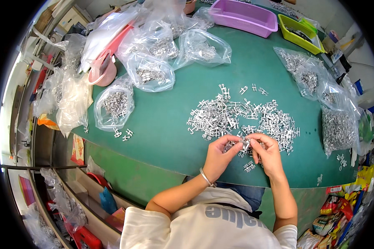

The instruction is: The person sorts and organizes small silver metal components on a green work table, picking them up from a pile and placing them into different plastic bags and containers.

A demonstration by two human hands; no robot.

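Observation:
My left hand [221, 154] and my right hand [266, 153] meet near the front edge of the green table [162, 124]. Between the fingertips of both is a small silver metal piece [245, 144], partly covered by the fingers; its exact kind I cannot make out. Just beyond my hands lies a broad heap of small silver metal pieces [214, 116], with a second heap [277, 126] joining it on the right. A few loose pieces [249, 166] lie below the fingers, between my wrists.
Clear plastic bags of metal pieces [114, 103] stand to the left, others [340, 128] to the right. A pink pot [102, 70] is at the left edge. A purple basin [245, 18] and a yellow-green basket [299, 34] sit at the back. Shelves [91, 199] stand lower left.

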